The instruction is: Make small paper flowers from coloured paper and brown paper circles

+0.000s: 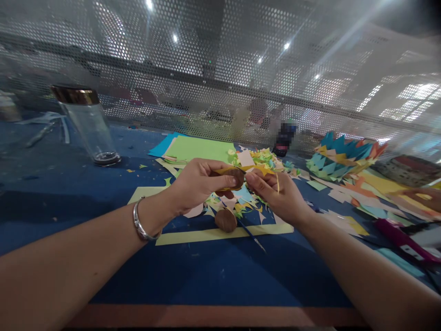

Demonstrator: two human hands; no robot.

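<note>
My left hand (198,184), closed, grips a brown round disc (237,177) between thumb and fingers, with yellow paper (263,170) against it. Close by on the right, my right hand (280,195) is closed in a pinch at the yellow paper; a thin yellow strip hangs over its fingers. Whether a small tool is also in that pinch I cannot tell. Below the hands lies a second brown round piece (225,220) on the table, beside a thin blue pointed tool (253,236). Paper scraps (243,197) in several colours surround them.
Green and blue paper sheets (203,149) lie behind my hands. A glass bottle (87,124) stands left. Rightward are a zigzag paper crown (344,156), a magenta tool (406,241) and another person's hand (422,198). A perforated metal screen (193,73) borders the blue table (220,280).
</note>
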